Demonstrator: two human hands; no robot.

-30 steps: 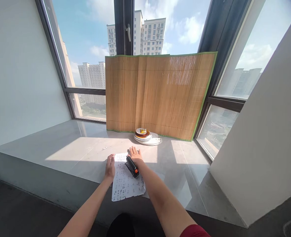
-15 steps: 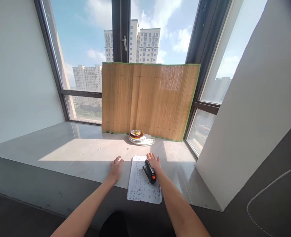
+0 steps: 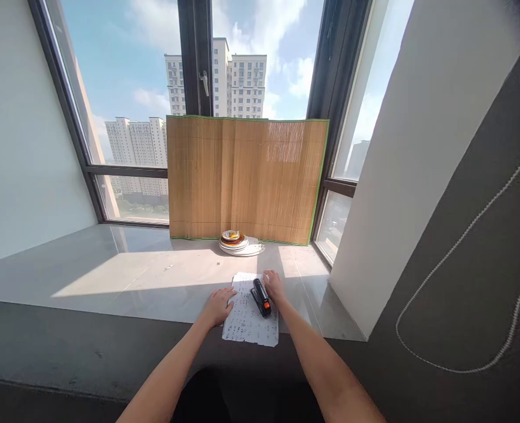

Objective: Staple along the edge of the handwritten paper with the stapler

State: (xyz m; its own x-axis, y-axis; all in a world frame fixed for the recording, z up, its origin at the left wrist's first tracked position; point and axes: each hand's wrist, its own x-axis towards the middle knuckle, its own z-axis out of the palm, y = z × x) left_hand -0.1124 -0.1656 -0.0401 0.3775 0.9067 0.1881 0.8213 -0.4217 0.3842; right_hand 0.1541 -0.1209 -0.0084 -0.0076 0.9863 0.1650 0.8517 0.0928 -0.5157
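A white sheet of paper (image 3: 246, 323) covered in handwritten dark marks lies on the sill, its lower end hanging past the front edge. On top of it rests a black stapler (image 3: 261, 298) with an orange patch at its near end. My left hand (image 3: 218, 306) lies at the paper's left edge, fingers stretched out and thumb apart. Beside the stapler, at the upper right edge of the paper, is my right hand (image 3: 274, 285), its fingers slightly bent and apart. The stapler partly hides that thumb. Neither hand is around the stapler.
A stack of plates (image 3: 241, 249) stands farther back on the grey window sill (image 3: 145, 294). Behind it a bamboo mat (image 3: 242, 182) leans against the window. A pale cord (image 3: 453, 244) hangs at the right, beside the wall (image 3: 383, 235). Small white scraps (image 3: 168, 268) lie to the left.
My left hand has moved right, onto the paper's left edge. The fingers of my right hand are more bent than before. The whole view has shifted slightly.
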